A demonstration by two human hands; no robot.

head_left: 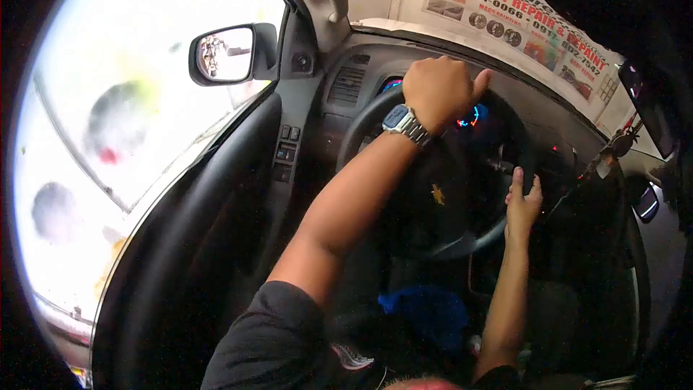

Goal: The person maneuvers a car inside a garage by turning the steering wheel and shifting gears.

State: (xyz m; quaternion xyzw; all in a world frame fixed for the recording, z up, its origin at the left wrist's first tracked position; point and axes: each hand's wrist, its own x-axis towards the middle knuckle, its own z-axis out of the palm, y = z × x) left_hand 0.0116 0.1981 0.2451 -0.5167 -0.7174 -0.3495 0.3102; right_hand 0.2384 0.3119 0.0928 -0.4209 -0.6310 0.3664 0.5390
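The wheel (pixel 451 206) is dark and round, with a small gold emblem (pixel 437 194) on its hub and a glossy lower rim; it stands before the dash (pixel 530 119), toward its left end. The left hand (pixel 439 90) is curled over the top of the rim, thumb jutting out to the right, a silver watch (pixel 395 118) at its wrist. The right hand (pixel 523 202) touches the rim's right side, two digits pointing up; how tightly it closes, I cannot tell. Lit gauges (pixel 468 116) glow behind the wheel.
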